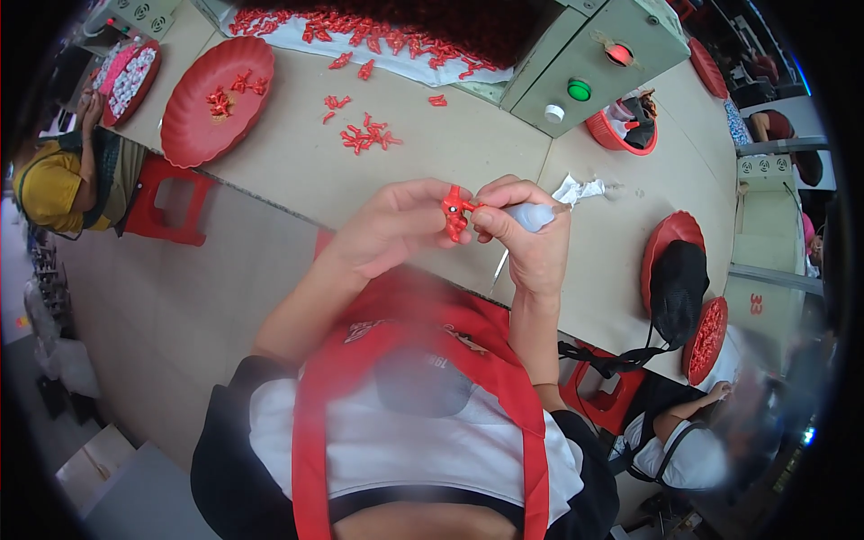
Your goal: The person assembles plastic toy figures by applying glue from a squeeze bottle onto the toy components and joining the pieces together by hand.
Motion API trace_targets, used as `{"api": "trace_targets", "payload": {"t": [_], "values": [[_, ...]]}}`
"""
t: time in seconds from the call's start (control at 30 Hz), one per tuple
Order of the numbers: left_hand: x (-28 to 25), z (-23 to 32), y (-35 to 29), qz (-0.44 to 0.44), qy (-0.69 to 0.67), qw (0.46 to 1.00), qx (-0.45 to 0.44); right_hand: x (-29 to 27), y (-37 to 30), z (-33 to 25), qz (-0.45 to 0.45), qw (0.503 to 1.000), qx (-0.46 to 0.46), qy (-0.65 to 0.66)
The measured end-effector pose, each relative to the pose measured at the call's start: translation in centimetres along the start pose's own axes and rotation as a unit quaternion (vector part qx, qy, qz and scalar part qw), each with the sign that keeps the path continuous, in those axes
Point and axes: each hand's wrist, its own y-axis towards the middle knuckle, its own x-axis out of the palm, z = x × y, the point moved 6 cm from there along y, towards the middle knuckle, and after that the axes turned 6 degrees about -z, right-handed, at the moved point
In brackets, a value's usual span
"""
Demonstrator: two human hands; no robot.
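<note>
My left hand [400,225] is closed on a small red plastic figurine [454,209] with a dark-and-white eye spot, gripped between thumb and fingers above the table's near edge. From the other side, my right hand [517,216] pinches a thin red part of it at the fingertips. The same right hand also keeps a small pale squeeze bottle [533,217] against its fingers, its narrow tip pointing right. Whether the pinched part is joined to the figurine, I cannot tell. Beyond my hands lies a loose cluster of red figure pieces [367,135] on the table.
Many red pieces lie on a white cloth [297,38] by the green machine [585,72]. A red scalloped tray [216,108] stands left; a red basket [621,130], crumpled tissue [576,189] and black bag [679,288] are right. People sit at both sides.
</note>
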Motion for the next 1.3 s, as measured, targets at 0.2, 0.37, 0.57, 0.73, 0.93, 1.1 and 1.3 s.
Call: {"api": "trace_targets", "payload": {"t": [0.2, 0.37, 0.57, 0.73, 0.93, 1.1, 1.3], "values": [[0.1, -1.9, 0.8, -0.079, -0.197, 0.977, -0.028, -0.3, 0.6, 0.8, 0.007, 1.0, 0.008, 0.006], [0.8, -2.1, 1.2, -0.09, -0.237, 0.967, -0.03, -0.2, 0.6, 0.7, 0.022, 0.999, 0.039, 0.022], [0.3, -2.5, 1.3, -0.097, -0.289, 0.952, -0.021, -0.5, 0.7, 1.1, 0.029, 0.996, 0.074, 0.041], [0.2, -2.5, 1.3, -0.075, -0.274, 0.958, -0.017, -0.3, 0.8, 1.0, 0.019, 0.997, 0.08, 0.009], [0.3, -2.2, 1.3, -0.086, -0.246, 0.965, -0.008, -0.3, 0.9, 1.3, 0.021, 0.995, 0.099, -0.013], [0.2, -2.0, 1.5, -0.081, -0.216, 0.973, 0.0, -0.4, 1.0, 1.7, 0.018, 0.994, 0.107, -0.009], [0.5, -1.7, 1.6, -0.102, -0.202, 0.974, 0.01, -0.3, 1.2, 2.2, 0.008, 0.993, 0.121, -0.008]]}}
